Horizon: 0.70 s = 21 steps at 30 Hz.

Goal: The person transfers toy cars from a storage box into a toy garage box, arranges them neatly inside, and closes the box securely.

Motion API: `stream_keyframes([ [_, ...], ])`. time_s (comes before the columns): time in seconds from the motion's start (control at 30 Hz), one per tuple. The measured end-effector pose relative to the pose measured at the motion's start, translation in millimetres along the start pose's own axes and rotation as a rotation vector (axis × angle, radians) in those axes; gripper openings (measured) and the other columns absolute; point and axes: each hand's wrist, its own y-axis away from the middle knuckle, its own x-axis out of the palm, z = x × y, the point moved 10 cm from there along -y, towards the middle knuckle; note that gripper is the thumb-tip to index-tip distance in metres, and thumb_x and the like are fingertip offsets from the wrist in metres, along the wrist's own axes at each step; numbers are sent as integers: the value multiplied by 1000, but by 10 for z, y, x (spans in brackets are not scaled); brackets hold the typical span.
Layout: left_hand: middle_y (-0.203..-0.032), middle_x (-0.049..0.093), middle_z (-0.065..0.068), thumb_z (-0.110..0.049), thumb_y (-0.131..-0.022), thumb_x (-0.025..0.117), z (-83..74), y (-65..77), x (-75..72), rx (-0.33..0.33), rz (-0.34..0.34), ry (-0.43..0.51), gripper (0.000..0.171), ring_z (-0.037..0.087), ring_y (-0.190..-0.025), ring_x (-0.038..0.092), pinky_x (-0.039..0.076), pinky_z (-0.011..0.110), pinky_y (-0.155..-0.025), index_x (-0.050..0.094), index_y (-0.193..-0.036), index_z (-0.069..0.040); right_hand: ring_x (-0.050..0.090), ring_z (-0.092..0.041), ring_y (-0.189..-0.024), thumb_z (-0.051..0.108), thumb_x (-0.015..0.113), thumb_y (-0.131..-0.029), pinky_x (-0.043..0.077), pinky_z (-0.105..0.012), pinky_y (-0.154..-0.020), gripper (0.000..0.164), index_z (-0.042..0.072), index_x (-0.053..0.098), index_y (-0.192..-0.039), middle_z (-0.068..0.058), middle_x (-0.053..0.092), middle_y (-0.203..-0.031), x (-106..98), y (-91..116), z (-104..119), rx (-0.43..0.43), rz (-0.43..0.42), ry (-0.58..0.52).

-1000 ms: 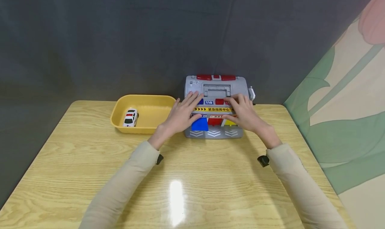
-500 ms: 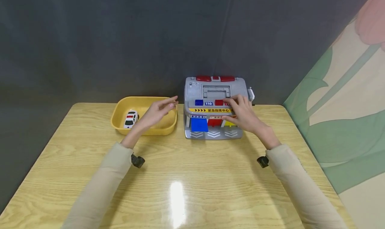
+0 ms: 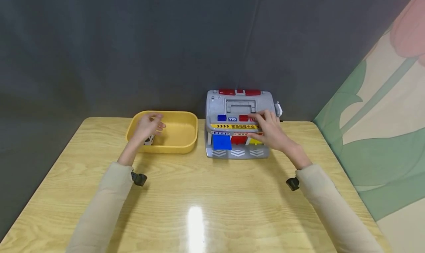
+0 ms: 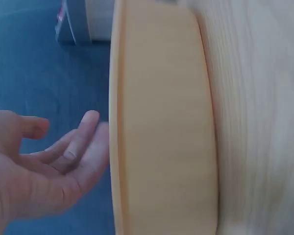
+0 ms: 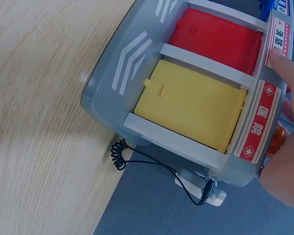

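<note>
A yellow plastic bin [image 3: 180, 149] stands at the table's back left. Over its left part hovers my left hand [image 3: 146, 128], fingers loosely bent and holding nothing. The white toy car [image 3: 149, 140] in the bin is mostly hidden below that hand. To the right stands a grey toy emergency station [image 3: 216, 105]. My right hand [image 3: 270, 130] holds its front roof edge, thumb on the front sign and fingers on top by the red button [image 3: 244, 118]. The blue door [image 3: 221, 142] sticks outward; the red door [image 5: 215, 41] and yellow door [image 5: 191, 104] are down.
A wooden table [image 3: 166, 194] lies under everything. A dark curtain [image 3: 149, 54] hangs right behind the bin and station. A white handset [image 3: 278, 109] with a coiled black cord [image 5: 118, 154] is on the station's right side. A patterned wall [image 3: 375, 135] borders the right.
My left hand has left the station's roof and moved left over the bin, now covering most of the car. My right hand stays on the station.
</note>
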Motion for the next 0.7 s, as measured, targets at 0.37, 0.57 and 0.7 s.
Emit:
stream_keyframes([
  [0.37,-84,63,27,-18,-99,51,116,31,-372,-45,-174,-544,33,22,-52,50,47,41,-57,61,-102,13,35,-36,-105,22,80,-81,29,-46,-81,63,0,49,-131,-21,40,-116,-14,-12,11,-7,-5,-8],
  [0.57,-49,28,-2,-14,-97,51,282,6,-275,-133,21,-594,41,8,-39,29,29,23,-41,38,-58,-11,34,-36,-105,22,79,-81,28,-47,-82,63,0,49,-131,-21,39,-115,-13,-2,-19,2,-5,-20],
  [0.7,-54,32,0,-10,-94,51,355,26,-247,-158,82,-647,37,12,-46,34,31,24,-46,37,-60,-10,33,-35,-106,22,78,-82,28,-48,-83,63,0,48,-133,-20,39,-115,22,3,-28,3,4,-30],
])
